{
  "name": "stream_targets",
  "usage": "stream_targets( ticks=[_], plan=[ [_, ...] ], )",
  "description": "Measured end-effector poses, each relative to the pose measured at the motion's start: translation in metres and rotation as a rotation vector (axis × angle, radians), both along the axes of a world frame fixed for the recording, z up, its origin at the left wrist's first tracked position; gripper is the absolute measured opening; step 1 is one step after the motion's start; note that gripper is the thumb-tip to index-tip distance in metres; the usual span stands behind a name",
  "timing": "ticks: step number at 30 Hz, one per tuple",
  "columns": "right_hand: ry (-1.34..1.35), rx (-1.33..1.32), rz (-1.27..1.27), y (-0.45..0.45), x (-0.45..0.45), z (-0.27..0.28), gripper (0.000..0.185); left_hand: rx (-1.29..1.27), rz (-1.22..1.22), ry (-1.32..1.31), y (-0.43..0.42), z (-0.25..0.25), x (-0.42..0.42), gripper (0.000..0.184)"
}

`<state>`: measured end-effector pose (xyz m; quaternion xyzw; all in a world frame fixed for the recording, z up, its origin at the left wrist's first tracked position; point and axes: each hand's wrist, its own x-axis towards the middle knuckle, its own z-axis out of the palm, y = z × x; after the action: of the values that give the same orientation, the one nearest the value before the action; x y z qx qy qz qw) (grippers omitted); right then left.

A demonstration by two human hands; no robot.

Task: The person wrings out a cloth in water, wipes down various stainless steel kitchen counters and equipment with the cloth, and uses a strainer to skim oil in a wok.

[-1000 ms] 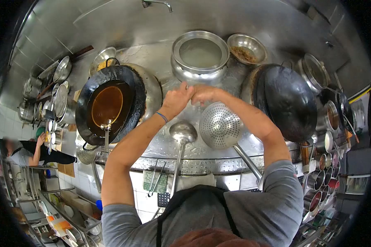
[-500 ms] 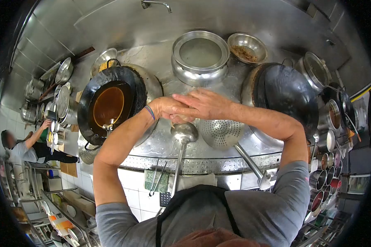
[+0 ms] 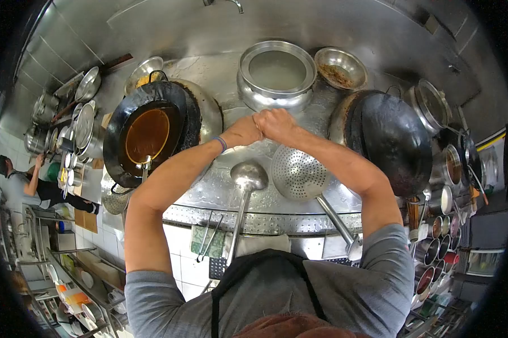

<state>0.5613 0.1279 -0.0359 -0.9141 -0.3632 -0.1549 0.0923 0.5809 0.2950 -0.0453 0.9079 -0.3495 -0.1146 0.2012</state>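
Note:
Close together over the steel wok range [image 3: 226, 186], my left hand [image 3: 244, 130] and my right hand [image 3: 276, 124] meet at the knuckles. Both are closed, fingers curled inward. Whatever lies between or inside them, if anything, is hidden. A steel pot [image 3: 277, 98] of cloudy liquid stands just beyond them. Nearer to me, a ladle [image 3: 249, 176] and a perforated skimmer [image 3: 301, 173] rest on the wet range top, apart from my hands. On the left, a black wok [image 3: 113, 135] holds brown liquid. A dark wok [image 3: 395, 143] is tilted on the right burner.
A bowl with brown bits [image 3: 344, 65] and a bowl of yellow food [image 3: 143, 73] sit at the back. A faucet [image 3: 234, 4] juts from the back wall. Tongs [image 3: 209, 234] hang at the front edge. A co-worker [image 3: 31, 183] stands far left; several containers [image 3: 434, 248] are at right.
My hands have gone from overlapping, with the right across the left, to closed fists side by side, slightly farther forward. The co-worker's arm has shifted. The camera view has moved a little.

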Motion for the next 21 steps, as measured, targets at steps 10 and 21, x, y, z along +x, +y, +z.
stream_targets(
  ticks=[10,21],
  plan=[
    [0.417,0.168,-0.220,0.010,0.034,-0.032,0.016,0.089,0.212,-0.285,0.001,0.000,0.012,0.027],
    [1.355,1.123,-0.455,0.027,-0.006,0.007,0.013,0.042,-0.120,-0.765,0.013,0.033,0.022,0.022]
  ],
)
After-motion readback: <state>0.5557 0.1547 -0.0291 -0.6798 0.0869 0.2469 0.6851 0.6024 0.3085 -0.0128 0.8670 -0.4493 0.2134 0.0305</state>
